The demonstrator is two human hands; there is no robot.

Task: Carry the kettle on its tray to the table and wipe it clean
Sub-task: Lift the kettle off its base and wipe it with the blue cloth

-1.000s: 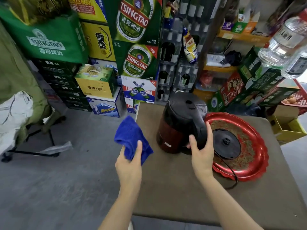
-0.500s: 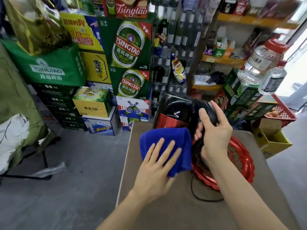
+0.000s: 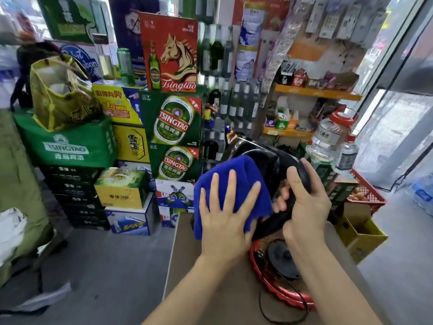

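Nearest to the camera, the brown desk [image 3: 206, 285] carries the red tray [image 3: 278, 289], and on the tray lies the black base [image 3: 282, 259] of the kettle with its cord [image 3: 302, 310] running off toward the near edge. The base is bare, because the kettle [image 3: 262, 160] is lifted above the tray and tilted.

A second ago the kettle stood on the desk beside the tray and the blue cloth [image 3: 234, 181] hung free in the air. Now the left hand [image 3: 228, 212] lies flat on the cloth with the fingers spread, and it presses the cloth against the side of the kettle. The right hand [image 3: 304, 202] is closed around the black handle [image 3: 297, 177] and holds the kettle up.

So the carrying is finished, I think, and the wiping has just started; most of the surface is probably not wiped yet.

Behind the desk stand stacked beer cartons [image 3: 173, 120] and shelves [image 3: 316, 93] with goods.
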